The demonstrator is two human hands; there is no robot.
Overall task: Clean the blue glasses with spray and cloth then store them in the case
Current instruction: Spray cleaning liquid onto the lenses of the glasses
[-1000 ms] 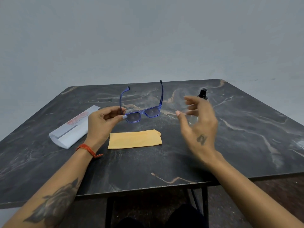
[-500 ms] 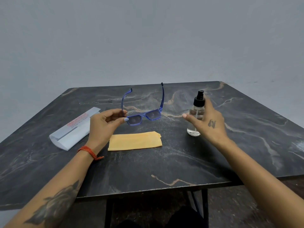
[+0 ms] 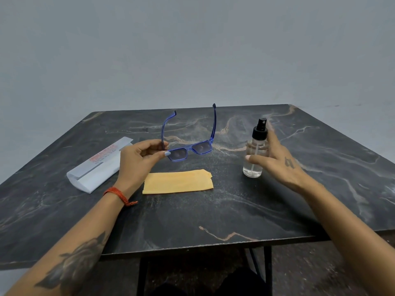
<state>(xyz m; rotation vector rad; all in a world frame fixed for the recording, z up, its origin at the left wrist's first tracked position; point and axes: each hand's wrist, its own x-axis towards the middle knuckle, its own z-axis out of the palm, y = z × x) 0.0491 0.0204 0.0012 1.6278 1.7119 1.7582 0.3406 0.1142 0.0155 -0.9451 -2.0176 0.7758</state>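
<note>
Fingers and thumb of the left hand point(image 3: 140, 160) pinch the near left corner of the blue translucent plastic glasses point(image 3: 189, 149), holding them above the dark marble-patterned table point(image 3: 213, 212) with both temples unfolded and pointing away from the person, tinted lenses facing back toward the camera. A red thread bracelet point(image 3: 116, 194) circles that wrist. The right hand point(image 3: 277, 162) reaches round the small clear spray bottle with a black pump top point(image 3: 255, 153): its thumb lies across the front of the glass body and its fingers pass behind; whether they grip the bottle cannot be told. The bottle stands upright on the table, to the right of the glasses and apart from them. A folded yellow-orange microfibre cloth point(image 3: 178, 182) lies flat below the glasses, between the two hands. The pale grey oblong glasses case with red lettering point(image 3: 97, 165) lies closed at the left, just beyond the left hand.
</note>
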